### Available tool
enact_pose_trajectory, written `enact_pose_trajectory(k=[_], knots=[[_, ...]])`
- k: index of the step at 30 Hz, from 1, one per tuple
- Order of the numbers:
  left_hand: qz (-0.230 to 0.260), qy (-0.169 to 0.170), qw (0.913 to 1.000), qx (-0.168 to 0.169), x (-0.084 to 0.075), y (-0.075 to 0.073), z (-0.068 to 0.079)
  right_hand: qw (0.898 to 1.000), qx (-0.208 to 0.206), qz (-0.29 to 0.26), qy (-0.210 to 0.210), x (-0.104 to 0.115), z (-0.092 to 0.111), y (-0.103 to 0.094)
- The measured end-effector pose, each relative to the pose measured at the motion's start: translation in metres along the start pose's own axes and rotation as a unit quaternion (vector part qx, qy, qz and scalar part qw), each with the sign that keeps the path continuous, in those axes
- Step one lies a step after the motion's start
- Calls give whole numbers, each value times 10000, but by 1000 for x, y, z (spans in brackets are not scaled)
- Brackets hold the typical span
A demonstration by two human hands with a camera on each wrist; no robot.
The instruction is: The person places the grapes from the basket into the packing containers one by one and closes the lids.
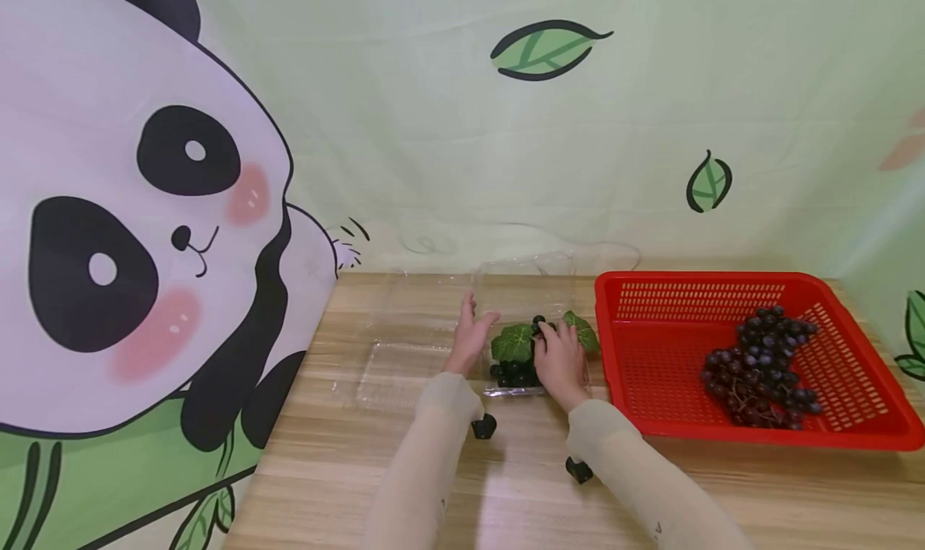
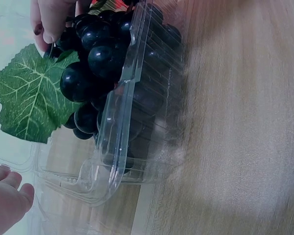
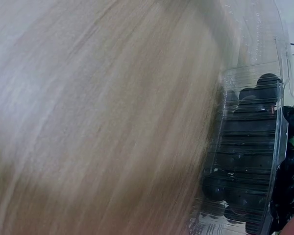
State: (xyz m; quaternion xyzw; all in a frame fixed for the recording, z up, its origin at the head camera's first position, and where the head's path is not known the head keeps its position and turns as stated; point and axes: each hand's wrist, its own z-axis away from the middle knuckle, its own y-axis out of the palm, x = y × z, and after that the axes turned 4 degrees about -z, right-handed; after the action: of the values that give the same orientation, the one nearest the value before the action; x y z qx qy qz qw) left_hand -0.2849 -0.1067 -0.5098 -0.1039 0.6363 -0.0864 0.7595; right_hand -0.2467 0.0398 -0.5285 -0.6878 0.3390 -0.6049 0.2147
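Note:
A bunch of black grapes with green leaves sits in a clear plastic clamshell box, its lid standing up behind. My right hand is over the right part of the bunch, and its fingers grip it near the stem in the left wrist view. Some grapes bulge above the box rim. My left hand is at the left side of the box, thumb apart and fingers extended, with nothing in its grasp. Only slivers of fingers show in the right wrist view.
Left of the box lies another open clear plastic box. A red plastic basket stands at right, with dark purple grapes inside. Behind the wooden table hangs a green cloth printed with a panda and leaves.

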Motion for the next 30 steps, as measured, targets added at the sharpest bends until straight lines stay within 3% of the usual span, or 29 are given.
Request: enact_pose_trajectory(k=[15,22,30], knots=[[118,66,9999,-73,1,3,-1,9986,-102,-509,-86,8,7,2],[109,68,9999,-27,1,5,-1,9954,-217,-916,-153,18,9,1],[240,111,9996,69,2,6,-3,9944,-214,-1018,-164,22,12,1]])
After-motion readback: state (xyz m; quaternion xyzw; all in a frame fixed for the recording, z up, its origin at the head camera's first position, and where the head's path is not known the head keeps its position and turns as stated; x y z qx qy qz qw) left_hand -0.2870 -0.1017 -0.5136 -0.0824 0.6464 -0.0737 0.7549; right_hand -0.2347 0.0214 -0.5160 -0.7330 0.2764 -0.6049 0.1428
